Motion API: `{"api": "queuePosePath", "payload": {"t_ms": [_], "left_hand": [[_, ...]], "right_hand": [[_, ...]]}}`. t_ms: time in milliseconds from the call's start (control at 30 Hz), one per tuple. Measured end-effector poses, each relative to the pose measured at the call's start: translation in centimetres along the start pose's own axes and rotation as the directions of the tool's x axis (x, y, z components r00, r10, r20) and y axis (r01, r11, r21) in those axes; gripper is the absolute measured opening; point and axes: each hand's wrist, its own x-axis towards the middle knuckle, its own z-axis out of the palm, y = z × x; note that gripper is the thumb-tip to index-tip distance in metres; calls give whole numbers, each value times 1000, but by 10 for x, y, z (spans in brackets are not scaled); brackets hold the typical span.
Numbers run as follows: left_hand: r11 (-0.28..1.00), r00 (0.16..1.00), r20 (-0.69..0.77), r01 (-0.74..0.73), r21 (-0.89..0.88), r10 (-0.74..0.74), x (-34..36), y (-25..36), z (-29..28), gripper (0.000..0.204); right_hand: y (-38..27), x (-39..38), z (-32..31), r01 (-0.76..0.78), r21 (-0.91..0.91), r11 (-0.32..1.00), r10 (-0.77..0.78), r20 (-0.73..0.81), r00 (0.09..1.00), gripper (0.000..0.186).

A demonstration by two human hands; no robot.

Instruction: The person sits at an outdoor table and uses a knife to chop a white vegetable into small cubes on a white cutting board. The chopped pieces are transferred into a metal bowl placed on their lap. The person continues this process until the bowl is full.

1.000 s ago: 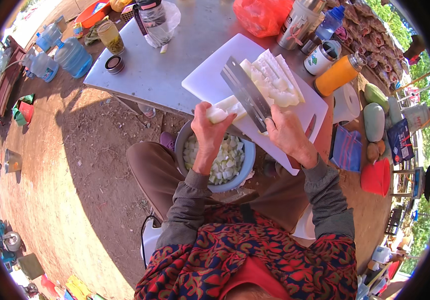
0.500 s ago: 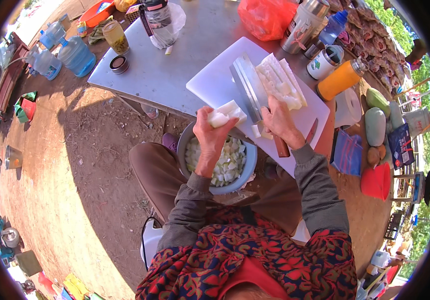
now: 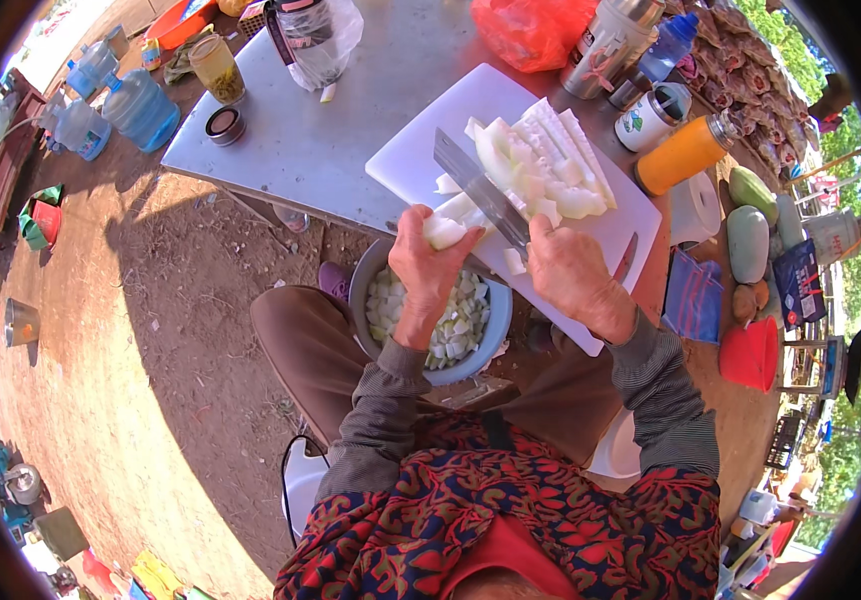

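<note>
- head view: our left hand [image 3: 428, 262] has its fingers [image 3: 412, 228] closed around a pale vegetable piece [image 3: 445, 231], held at the near edge of the white cutting board [image 3: 420, 160], just above the bowl.
- our right hand [image 3: 572, 277] has its fingers wrapped tight on the handle of a cleaver [image 3: 480, 190]; the blade slants up-left over the board and touches the held piece.
- a heap of peeled pale strips [image 3: 545, 165] lies on the board beyond the blade.
- the blue-grey bowl [image 3: 491, 335] of chopped white cubes rests on our lap, below the metal worktop [image 3: 310, 150].
- an orange bottle [image 3: 685, 155] stands beside the board's right edge.
</note>
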Motion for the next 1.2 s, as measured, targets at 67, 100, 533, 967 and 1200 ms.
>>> {"api": "queuePosePath", "payload": {"t_ms": [67,100,533,967,1200], "left_hand": [[1000,1000,-11,-5,12,5,-2,-2,0,56],[1000,1000,-9,4,5,-4,-4,-2,-1,57],[978,998,-3,68,-199,-70,4,-3,-9,47],[964,997,12,71,-257,-70,-1,-1,-11,42],[982,997,79,-11,-190,27,-4,5,-18,50]], "right_hand": [[-2,8,5,27,18,999,-27,9,1000,11],[0,16,9,33,31,999,-33,17,999,13],[26,46,25,-338,702,627,311,173,935,13],[23,17,22,-9,98,995,19,-97,995,11],[34,26,34,22,126,992,-14,-65,998,15]]}}
